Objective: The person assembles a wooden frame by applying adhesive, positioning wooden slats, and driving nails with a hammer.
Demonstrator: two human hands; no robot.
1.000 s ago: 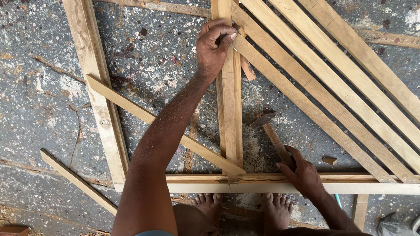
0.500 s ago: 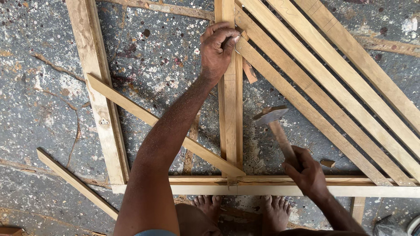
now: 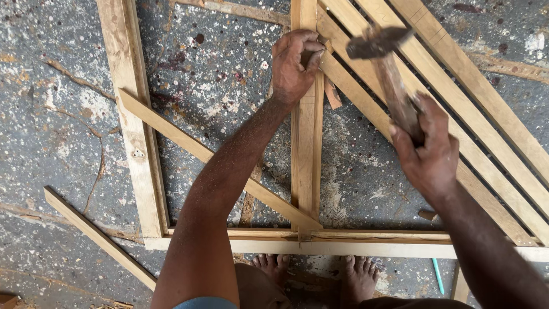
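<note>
A loose wooden strip on speckled floor.

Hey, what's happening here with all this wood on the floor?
A person is crouched barefoot over a wooden frame that lies flat on a paint-spattered floor. The left hand pinches something small, too hidden to identify, against the top of the upright centre slat. The right hand grips a hammer by its wooden handle, its head raised beside the left hand. Diagonal slats fill the frame's right side, and a loose strip lies outside it at lower left.
</note>
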